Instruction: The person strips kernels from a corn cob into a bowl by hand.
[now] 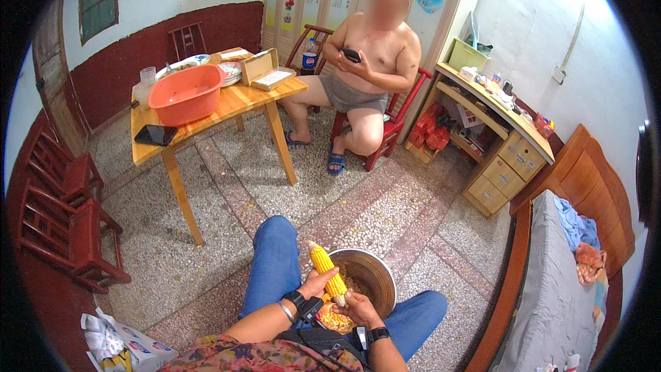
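A husked ear of yellow corn (328, 273) slants between my hands, its pale tip pointing up and left. My left hand (318, 283) is closed around its middle. At the thick lower end, my right hand (360, 310) grips the corn with thumb and fingers. Between my knees stands a large metal pot (384, 281) with brownish matter inside, partly hidden by my hands and the ear. Below my hands, close to my lap, lie loose yellow corn kernels (338, 323); what holds them is mostly covered.
Ahead, a wooden table (248, 106) bears an orange plastic basin (188, 94), a phone and dishes. A person (379, 57) sits beside it holding a phone. Red wooden chairs (82, 232) stand left, a bed (537, 279) right, a desk (496, 108) at back right, a printed bag (131, 346) lower left.
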`<state>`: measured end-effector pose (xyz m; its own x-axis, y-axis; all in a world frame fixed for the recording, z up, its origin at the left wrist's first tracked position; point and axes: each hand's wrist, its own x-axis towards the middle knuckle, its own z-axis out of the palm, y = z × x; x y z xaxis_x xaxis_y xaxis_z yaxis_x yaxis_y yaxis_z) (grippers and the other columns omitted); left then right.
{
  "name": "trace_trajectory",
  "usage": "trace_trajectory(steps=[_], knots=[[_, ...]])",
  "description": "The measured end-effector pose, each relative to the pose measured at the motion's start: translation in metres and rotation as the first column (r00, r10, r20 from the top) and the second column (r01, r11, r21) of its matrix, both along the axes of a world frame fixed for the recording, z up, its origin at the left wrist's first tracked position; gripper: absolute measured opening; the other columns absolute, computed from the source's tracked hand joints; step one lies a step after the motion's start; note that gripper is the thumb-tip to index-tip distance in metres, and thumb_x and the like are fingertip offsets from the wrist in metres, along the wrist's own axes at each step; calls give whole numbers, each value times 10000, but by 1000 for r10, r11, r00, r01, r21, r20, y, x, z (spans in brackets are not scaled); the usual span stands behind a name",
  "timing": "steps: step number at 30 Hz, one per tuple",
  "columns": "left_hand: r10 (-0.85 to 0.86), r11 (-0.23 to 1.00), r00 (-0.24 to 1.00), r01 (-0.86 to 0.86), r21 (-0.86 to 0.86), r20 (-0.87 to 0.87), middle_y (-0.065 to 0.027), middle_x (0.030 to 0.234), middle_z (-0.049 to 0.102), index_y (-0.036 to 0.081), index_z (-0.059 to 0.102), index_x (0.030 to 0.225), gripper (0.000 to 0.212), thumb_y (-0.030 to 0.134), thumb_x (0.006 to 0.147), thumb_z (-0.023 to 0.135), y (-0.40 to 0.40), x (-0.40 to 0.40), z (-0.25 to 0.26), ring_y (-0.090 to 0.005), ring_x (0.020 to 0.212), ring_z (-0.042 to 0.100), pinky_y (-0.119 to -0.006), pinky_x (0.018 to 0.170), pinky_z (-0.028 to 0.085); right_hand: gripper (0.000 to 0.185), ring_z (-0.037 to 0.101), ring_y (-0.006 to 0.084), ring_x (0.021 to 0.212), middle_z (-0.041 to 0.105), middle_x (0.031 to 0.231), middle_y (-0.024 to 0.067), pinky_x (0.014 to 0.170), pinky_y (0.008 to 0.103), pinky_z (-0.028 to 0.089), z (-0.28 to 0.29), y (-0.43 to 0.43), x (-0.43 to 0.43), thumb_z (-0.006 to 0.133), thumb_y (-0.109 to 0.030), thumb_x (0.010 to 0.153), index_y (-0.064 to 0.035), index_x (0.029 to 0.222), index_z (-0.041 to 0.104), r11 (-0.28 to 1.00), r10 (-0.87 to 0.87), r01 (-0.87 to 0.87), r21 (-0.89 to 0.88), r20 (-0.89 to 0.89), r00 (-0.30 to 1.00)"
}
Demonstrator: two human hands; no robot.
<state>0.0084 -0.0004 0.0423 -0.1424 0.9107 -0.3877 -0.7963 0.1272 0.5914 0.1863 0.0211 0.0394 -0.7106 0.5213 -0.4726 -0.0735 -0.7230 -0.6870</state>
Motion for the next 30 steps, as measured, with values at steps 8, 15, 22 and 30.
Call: trace_trajectory(steps=[8, 15, 22, 30], knots=[[2, 999, 997, -6, -50, -78, -31, 842, 565, 67, 545, 983, 188, 120, 829, 638, 0, 0, -9, -174, 769, 575, -338, 696, 493, 340, 609, 297, 867, 573, 1034, 178, 787, 412, 531, 2, -3, -4, 445, -202, 937, 77, 1128, 481, 1000, -12, 13, -26, 67, 998], [125, 989, 989, -130, -64, -81, -25, 806, 558, 75, 528, 920, 204, 74, 781, 678, -2, 1, -10, -167, 706, 574, -324, 620, 488, 265, 622, 221, 791, 603, 931, 133, 717, 316, 547, 11, -3, -5, 504, -138, 904, 75, 1059, 534, 991, -26, -5, 133, 237, 971], [139, 989, 981, -145, -37, -133, -38, 807, 548, 65, 512, 927, 235, 72, 769, 686, -2, 3, -13, -166, 703, 559, -332, 615, 478, 189, 595, 127, 696, 610, 804, 47, 630, 236, 499, 5, -2, -5, 610, -136, 833, 14, 947, 617, 961, -76, -26, 274, 353, 932], [113, 990, 967, -130, -60, -229, -43, 794, 562, 43, 525, 909, 210, 62, 769, 680, -2, 6, -13, -167, 674, 571, -319, 582, 482, 152, 578, 104, 668, 615, 770, 30, 606, 230, 477, -2, -1, -3, 641, -87, 796, 15, 908, 630, 916, -118, -65, 395, 421, 899]])
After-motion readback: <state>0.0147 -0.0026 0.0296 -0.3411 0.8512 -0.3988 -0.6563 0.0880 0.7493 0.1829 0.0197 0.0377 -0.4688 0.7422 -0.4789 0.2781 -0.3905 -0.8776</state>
